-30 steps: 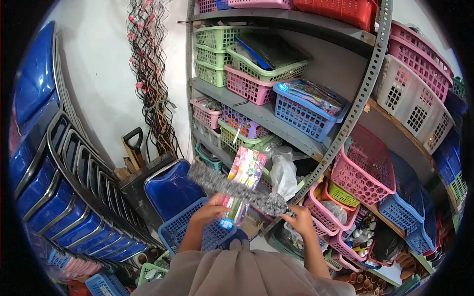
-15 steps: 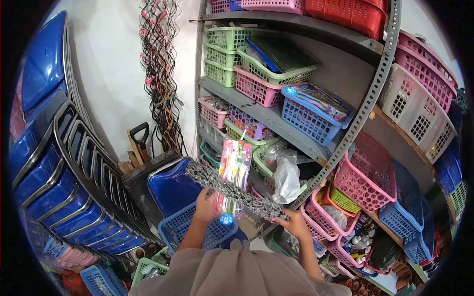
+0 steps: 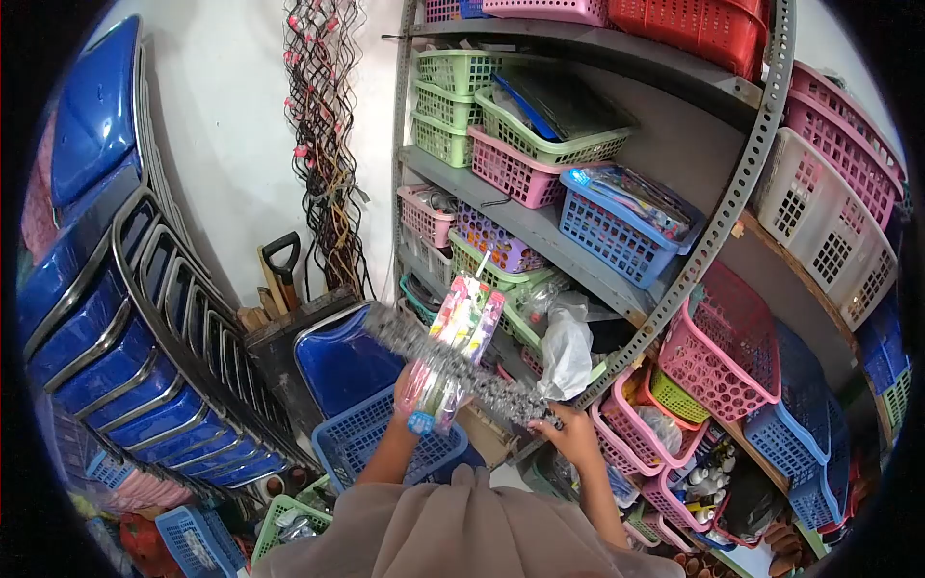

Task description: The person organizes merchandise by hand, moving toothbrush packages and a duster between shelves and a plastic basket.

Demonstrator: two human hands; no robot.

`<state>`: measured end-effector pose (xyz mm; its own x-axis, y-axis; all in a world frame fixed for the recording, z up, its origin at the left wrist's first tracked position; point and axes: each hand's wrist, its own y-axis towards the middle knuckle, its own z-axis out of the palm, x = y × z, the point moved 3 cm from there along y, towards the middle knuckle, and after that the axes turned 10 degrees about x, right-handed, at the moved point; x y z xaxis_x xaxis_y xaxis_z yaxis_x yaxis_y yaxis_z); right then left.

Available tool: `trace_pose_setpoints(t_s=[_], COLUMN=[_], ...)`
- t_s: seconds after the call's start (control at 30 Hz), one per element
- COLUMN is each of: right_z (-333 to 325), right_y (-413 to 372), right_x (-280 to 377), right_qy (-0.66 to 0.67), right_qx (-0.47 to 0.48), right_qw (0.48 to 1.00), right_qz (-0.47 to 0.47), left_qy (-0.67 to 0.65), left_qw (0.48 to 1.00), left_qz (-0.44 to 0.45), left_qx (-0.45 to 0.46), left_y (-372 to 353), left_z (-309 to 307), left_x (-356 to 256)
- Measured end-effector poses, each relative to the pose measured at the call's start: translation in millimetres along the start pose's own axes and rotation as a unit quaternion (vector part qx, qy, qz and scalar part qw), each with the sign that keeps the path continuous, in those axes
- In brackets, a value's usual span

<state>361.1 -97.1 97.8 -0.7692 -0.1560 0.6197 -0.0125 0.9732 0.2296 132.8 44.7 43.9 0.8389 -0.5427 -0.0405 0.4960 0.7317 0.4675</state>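
Note:
A long black-and-silver speckled strip (image 3: 503, 389), smeared by motion, slants across in front of me. My right hand (image 3: 572, 433) is closed on its lower right end. A clear plastic pack of slim, colourful items (image 3: 466, 316) with a pink-and-white printed top lies behind the strip; what the items are I cannot make out. A blue round piece (image 3: 420, 424) shows at the pack's bottom end. My left hand (image 3: 401, 393) is closed at the pack's lower left edge, its fingers mostly hidden behind the pack. An open blue basket (image 3: 337, 445) stands below that hand.
Grey metal shelves (image 3: 540, 226) ahead hold green, pink and blue baskets. More pink baskets (image 3: 718, 337) fill the right side. Stacked blue chairs (image 3: 106, 361) line the left. Dark wavy strands (image 3: 323, 135) hang on the wall. A white plastic bag (image 3: 567, 352) droops from a shelf.
The pack has tilted, its top leaning right and its bottom end shifting left. The strip has become blurred by motion. My right hand still grips its end. The view has shifted slightly.

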Motion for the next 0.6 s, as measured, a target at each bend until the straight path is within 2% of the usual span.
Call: trace_pose_setpoints(t_s=[0.07, 0.1, 0.17, 0.2, 0.23, 0.3, 0.33, 0.37, 0.43, 0.47, 0.5, 0.57, 0.6], right_z=[3.3, 2.3, 2.7, 0.4, -3.1, -5.3, -6.7, -10.0, -12.5, -11.3, -12.1, -20.2, -23.7], right_y=[0.3, -0.3, -1.8, -3.0, -3.5, -1.2, 0.2, -0.8, -5.5, -10.3, -14.7, -22.3, -27.9], right_x=[-8.3, -9.5, -9.7, -12.0, -13.9, -18.3, -23.4, -27.3, -31.1, -35.4, -38.3, -45.6, -54.7], right_qy=[0.018, 0.018, -0.053, -0.052, -0.043, -0.033, -0.015, 0.002, 0.035, 0.009, -0.019, 0.008, 0.015], right_qx=[-0.009, -0.009, 0.042, 0.043, 0.035, 0.027, 0.006, -0.015, -0.013, 0.003, 0.019, 0.029, 0.041], right_qw=[0.998, 0.998, 0.997, 0.997, 0.998, 0.999, 1.0, 0.998, 0.997, 1.0, 1.0, 0.998, 0.999], right_qz=[0.055, 0.056, 0.027, 0.027, 0.009, -0.013, 0.022, 0.059, 0.061, 0.025, -0.012, -0.054, -0.006], left_qy=[-0.045, -0.045, -0.007, -0.02, 0.018, -0.23, -0.142, -0.143, -0.024, -0.145, -0.046, -0.039, 0.037], left_qw=[0.996, 0.996, 0.995, 0.998, 1.0, 0.967, 0.984, 0.984, 0.997, 0.984, 0.988, 0.997, 0.997], left_qz=[-0.06, -0.06, -0.089, -0.041, -0.011, -0.077, -0.074, -0.074, -0.07, -0.075, -0.131, -0.06, -0.068], left_qx=[0.047, 0.046, -0.034, 0.05, -0.004, 0.071, 0.075, 0.075, -0.009, 0.074, 0.074, -0.04, -0.021], left_y=[1.3, 2.1, 9.0, 6.9, 9.1, 2.3, 3.1, 2.5, 2.8, 8.9, 14.5, 13.8, 17.2], left_z=[14.3, 6.1, 11.5, 22.4, 19.5, -7.3, -0.2, 5.5, 5.7, 2.2, -0.6, 10.9, 3.6], left_x=[9.8, 8.5, 9.8, 18.7, 18.3, 12.6, 15.7, 20.0, 29.2, 34.8, 37.5, 58.5, 60.9])
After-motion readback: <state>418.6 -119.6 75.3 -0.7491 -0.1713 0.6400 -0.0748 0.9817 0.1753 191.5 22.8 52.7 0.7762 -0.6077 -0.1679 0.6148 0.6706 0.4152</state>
